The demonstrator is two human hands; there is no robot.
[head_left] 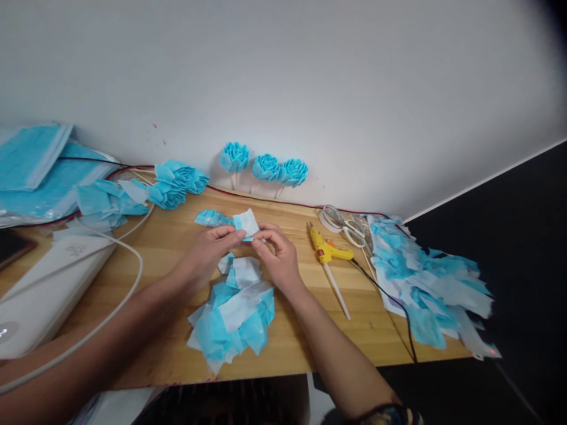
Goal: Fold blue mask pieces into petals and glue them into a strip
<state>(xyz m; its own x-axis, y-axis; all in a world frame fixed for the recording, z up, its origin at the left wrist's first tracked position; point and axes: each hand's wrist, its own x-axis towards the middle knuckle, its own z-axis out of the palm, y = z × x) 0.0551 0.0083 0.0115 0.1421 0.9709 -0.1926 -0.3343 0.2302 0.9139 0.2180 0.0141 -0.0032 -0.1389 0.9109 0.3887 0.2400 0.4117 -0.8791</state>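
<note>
Small blue-and-white folded fabric piece (246, 225), pinched jointly by left hand (208, 252) and right hand (277, 255), raised above loose blue-white cut-piece pile (233, 319) for working clearance; yellow glue gun (328, 251) parked within right reach.

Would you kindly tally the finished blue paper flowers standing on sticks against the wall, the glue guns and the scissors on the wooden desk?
Finished blue paper flowers on sticks: 3
Yellow glue gun: 1
White-handled scissors: 1
Total: 5
</note>
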